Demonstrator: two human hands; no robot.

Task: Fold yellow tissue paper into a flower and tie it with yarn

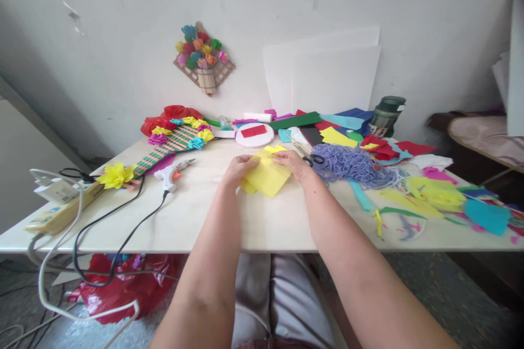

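Both hands meet over a stack of yellow paper squares (267, 177) at the middle of the white table (262, 223). My left hand (237, 169) pinches the stack's left edge with curled fingers. The upper right edge is gripped by my right hand (292, 163), its fingers closed on the sheet. The paper lies tilted, just above or on the tabletop. Black-handled scissors (313, 160) lie right beside my right hand.
A white glue gun (174, 172) with a black cord lies to the left, near a power strip (61, 204). A flower-decorated woven piece (172, 142), purple yarn (354, 166), a green jar (387, 114) and several coloured paper scraps (434, 193) cover the back and right.
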